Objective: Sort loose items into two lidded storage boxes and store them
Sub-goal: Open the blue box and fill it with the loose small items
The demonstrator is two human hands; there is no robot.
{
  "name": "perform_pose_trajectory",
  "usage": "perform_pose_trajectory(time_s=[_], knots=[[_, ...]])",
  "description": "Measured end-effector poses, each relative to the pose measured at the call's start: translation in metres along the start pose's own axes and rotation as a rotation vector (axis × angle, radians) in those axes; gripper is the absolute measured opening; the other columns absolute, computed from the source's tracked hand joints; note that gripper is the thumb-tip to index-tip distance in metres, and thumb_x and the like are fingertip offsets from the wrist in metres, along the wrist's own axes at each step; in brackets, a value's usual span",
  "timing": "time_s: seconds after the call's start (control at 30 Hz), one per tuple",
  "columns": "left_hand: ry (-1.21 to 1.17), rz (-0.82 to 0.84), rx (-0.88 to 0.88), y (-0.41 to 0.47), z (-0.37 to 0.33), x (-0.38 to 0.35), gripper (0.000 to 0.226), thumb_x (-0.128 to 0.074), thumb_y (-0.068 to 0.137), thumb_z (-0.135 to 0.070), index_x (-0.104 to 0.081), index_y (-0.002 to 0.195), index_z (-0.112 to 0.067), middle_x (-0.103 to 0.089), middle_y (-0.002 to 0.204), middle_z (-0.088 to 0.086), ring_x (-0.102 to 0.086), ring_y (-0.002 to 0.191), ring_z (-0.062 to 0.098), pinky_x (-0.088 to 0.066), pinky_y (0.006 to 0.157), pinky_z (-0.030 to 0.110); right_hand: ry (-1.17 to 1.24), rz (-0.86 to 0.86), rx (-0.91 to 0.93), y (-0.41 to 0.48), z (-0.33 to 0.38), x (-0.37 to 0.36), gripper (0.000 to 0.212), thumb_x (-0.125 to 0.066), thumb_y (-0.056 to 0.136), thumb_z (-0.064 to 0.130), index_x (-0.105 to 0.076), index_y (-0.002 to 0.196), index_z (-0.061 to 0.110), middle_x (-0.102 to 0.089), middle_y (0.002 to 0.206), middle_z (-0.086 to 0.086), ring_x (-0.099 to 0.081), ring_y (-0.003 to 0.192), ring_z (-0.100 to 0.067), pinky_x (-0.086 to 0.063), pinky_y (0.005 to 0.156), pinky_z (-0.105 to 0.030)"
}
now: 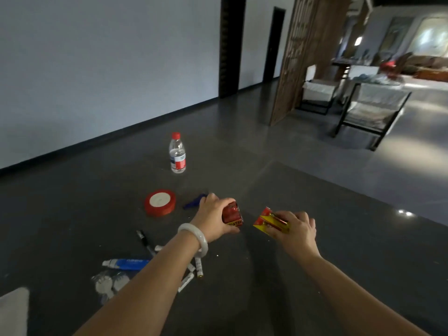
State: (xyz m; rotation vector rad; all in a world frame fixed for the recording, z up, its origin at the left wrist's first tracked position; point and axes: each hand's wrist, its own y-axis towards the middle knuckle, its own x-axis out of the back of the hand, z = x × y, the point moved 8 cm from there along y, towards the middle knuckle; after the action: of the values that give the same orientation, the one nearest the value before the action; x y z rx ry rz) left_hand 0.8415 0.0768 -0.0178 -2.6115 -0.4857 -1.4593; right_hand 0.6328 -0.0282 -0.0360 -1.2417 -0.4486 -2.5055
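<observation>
Now the left hand [213,215] curls around a red pack [233,214] over the dark table [315,287]; at its three o'clock the right hand [297,231] pinches a yellow pack [263,221]

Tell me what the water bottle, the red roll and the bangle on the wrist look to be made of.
The bottle: clear, glossy thin plastic, see-through, with a red plastic cap. The red roll: probably ribbon or tape wound on a white core, with a soft sheen; I cannot tell which. The bangle: smooth, milky white, perhaps jade or glass.
</observation>
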Motion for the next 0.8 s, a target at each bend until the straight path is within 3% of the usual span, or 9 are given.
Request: perform_pose_trajectory(time_s=[0.3,0.43,0.67,0.8], knots=[[-0.082,0.084,-0.295,-0.011,-0.153,-0.049,0.079,-0.08,0.071,-0.048,-0.042,0.139,-0.035,-0.028,0.108,-0.008,-0.024,0.108,0.008,-0.032,0.102,0.032,0.026,-0.248,-0.041,-0.074,-0.061,0.151,0.052,-0.077,0.073,0.05,-0.059,0.121,0.042,-0.042,0.11,0.007,-0.029,0.108,-0.013,-0.036,0.096,-0.033],[-0.105,0.14,-0.401,-0.035,-0.218,-0.081,0.08,-0.081,0.069,-0.049,-0.045,0.138,-0.033,-0.032,0.107,-0.005,-0.031,0.115,0.016,-0.032,0.106,0.033,-0.021,-0.349,-0.111,-0.125,-0.099,0.211,0.054,-0.078,0.072,0.048,-0.059,0.122,0.041,-0.04,0.108,0.01,-0.025,0.103,-0.008,-0.032,0.091,-0.029],[-0.095,0.216,-0.49,-0.091,-0.308,-0.126,0.078,-0.079,0.071,-0.05,-0.043,0.139,-0.035,-0.032,0.108,-0.006,-0.032,0.118,0.016,-0.035,0.105,0.037,-0.023,-0.381,-0.2,-0.223,-0.168,0.277,0.053,-0.077,0.074,0.047,-0.057,0.123,0.041,-0.041,0.108,0.009,-0.027,0.106,-0.01,-0.031,0.091,-0.032],[-0.137,0.199,-0.5,-0.129,-0.347,-0.145,0.077,-0.079,0.071,-0.05,-0.044,0.138,-0.035,-0.035,0.107,-0.006,-0.031,0.111,0.012,-0.032,0.099,0.029,0.018,-0.354,-0.213,-0.272,-0.202,0.297,0.051,-0.079,0.072,0.046,-0.059,0.119,0.042,-0.043,0.107,0.011,-0.03,0.107,-0.01,-0.033,0.09,-0.032]])
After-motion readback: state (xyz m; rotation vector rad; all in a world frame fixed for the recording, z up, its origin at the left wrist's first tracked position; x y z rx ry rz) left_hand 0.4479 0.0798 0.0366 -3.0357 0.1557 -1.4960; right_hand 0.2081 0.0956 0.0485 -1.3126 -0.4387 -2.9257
